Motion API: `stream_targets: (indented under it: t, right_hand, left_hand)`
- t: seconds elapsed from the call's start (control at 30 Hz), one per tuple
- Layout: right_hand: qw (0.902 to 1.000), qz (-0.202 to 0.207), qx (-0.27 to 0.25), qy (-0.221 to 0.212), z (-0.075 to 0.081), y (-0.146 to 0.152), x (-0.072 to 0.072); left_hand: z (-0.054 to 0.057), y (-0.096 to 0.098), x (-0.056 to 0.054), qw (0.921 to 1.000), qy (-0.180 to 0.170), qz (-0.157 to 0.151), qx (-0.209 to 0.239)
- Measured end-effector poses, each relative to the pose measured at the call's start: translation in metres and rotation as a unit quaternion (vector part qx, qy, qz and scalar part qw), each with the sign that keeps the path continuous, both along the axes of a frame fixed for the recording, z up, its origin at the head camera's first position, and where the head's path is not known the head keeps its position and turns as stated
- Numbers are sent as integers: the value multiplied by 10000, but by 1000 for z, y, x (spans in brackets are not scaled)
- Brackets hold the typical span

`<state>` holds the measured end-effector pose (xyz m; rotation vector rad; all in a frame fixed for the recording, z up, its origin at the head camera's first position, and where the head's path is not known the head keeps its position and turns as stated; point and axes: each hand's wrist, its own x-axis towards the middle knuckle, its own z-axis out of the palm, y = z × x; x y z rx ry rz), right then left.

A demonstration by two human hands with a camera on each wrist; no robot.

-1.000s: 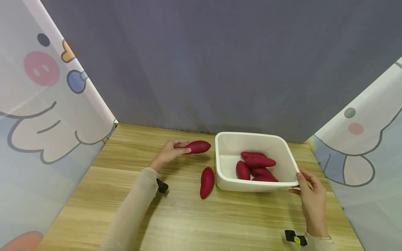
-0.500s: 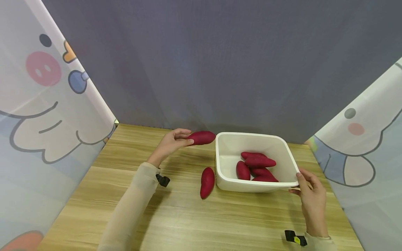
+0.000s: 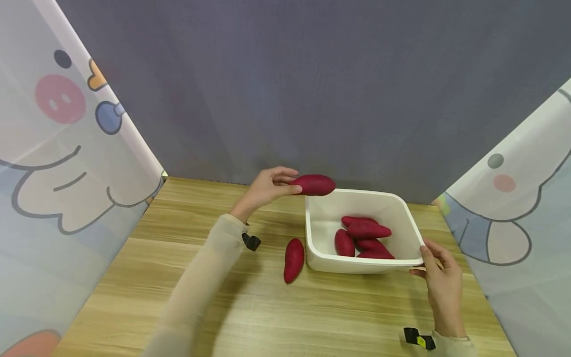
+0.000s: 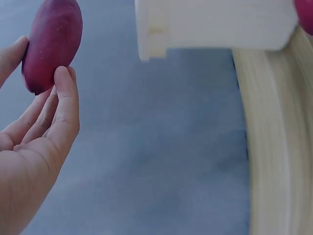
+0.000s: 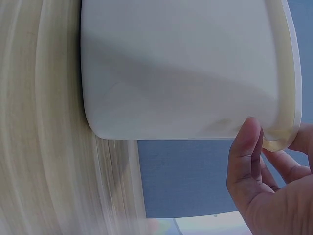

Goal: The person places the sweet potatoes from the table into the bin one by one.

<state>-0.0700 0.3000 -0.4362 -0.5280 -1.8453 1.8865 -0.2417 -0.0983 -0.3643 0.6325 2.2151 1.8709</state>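
Observation:
My left hand [image 3: 267, 187] pinches a dark red sweet potato [image 3: 315, 185] by one end, raised at the back left corner of a white plastic bin [image 3: 314, 248]. In the left wrist view the sweet potato [image 4: 54, 41] sits between thumb and fingertips, apart from the bin [image 4: 220, 24]. My right hand [image 3: 446, 282] grips the bin's front right rim; in the right wrist view the fingers of that hand [image 5: 274, 186] pinch the rim corner. Several sweet potatoes [image 3: 368, 229] lie piled inside the bin. Another sweet potato [image 3: 294, 260] rests on the table left of it.
The wooden table [image 3: 267, 317] carries the bin at its back right. A grey curtain [image 3: 312, 89] hangs close behind the table's back edge. Cartoon-printed sheets [image 3: 89, 188] stand along both sides.
My left hand has lifted its sweet potato from beside the bin and carried it up and right to above the bin's back left rim. The right hand keeps its place on the rim.

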Motion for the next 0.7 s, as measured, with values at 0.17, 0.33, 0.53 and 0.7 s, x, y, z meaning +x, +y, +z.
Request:
stream_targets:
  t: [0.17, 0.33, 0.53, 0.7]
  right_hand:
    - [10000, -15, -2, 28, 0, -1, 1]
    - [10000, -66, -55, 27, 1, -3, 5]
    - [9999, -36, -83, 103, 1, -5, 9]
    - [9999, 18, -88, 139, 2, -7, 11]
  left_hand:
    - [13, 27, -3, 9997, 117, -211, -34]
    - [26, 57, -5, 9981, 352, -474, -195]
    - [37, 94, -5, 9939, 741, -688, -450]
    - [42, 121, -4, 9910, 832, -897, -548]
